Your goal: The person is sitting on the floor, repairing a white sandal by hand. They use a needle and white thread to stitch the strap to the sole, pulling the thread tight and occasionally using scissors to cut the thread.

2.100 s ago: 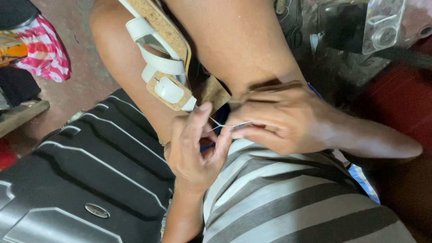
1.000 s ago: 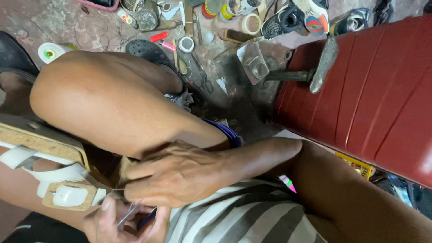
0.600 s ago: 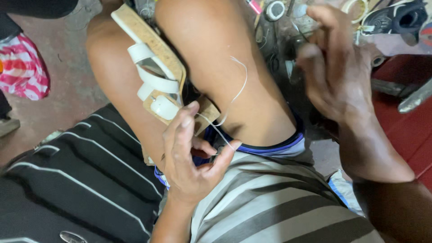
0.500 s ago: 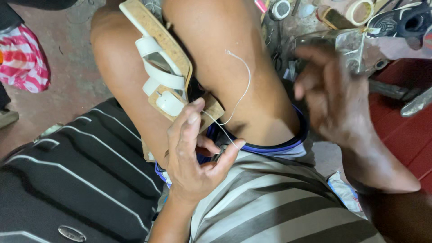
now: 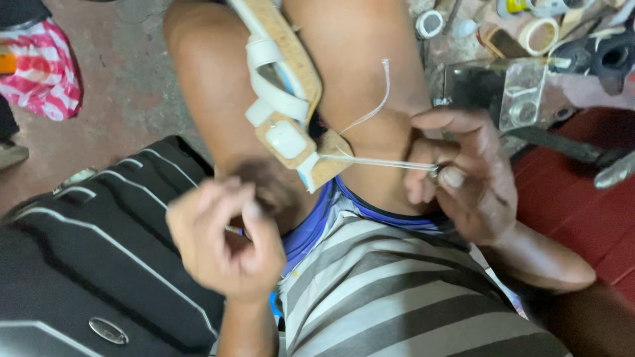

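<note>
— Where is the sandal (image 5: 284, 99) right now?

— It is wedged between the person's bare knees, sole side towards the right, with its white straps (image 5: 268, 86) facing the camera. The heel end points down towards the lap, just above the striped shorts (image 5: 397, 291).

— And the thread?

— A pale thread (image 5: 377, 160) runs taut from the heel end of the sandal straight across to the right hand (image 5: 463, 178). A loose end of it curls up over the thigh.

— How does the right hand hold it?

— The thumb and forefinger are pinched together on the thread, at the point where it ends beside the thumbnail. Something small and dark sits in that pinch; I cannot tell whether it is a needle. The other fingers are curled in against the leg.

— So the sandal is apart from that hand?

— Yes, near but not touching; only the thread joins them.

— What about the left hand (image 5: 228, 241)?

— It is blurred, lower down, over a black ribbed suitcase (image 5: 99, 264), below the sandal and clear of it. The fingers are bent inward, loosely closed. Whether they grip anything I cannot tell.

— Anything else around?

— Rolls of tape (image 5: 539, 33) and tools lie on the floor at the top right, and a red-and-white bag (image 5: 43, 79) at the top left.
</note>
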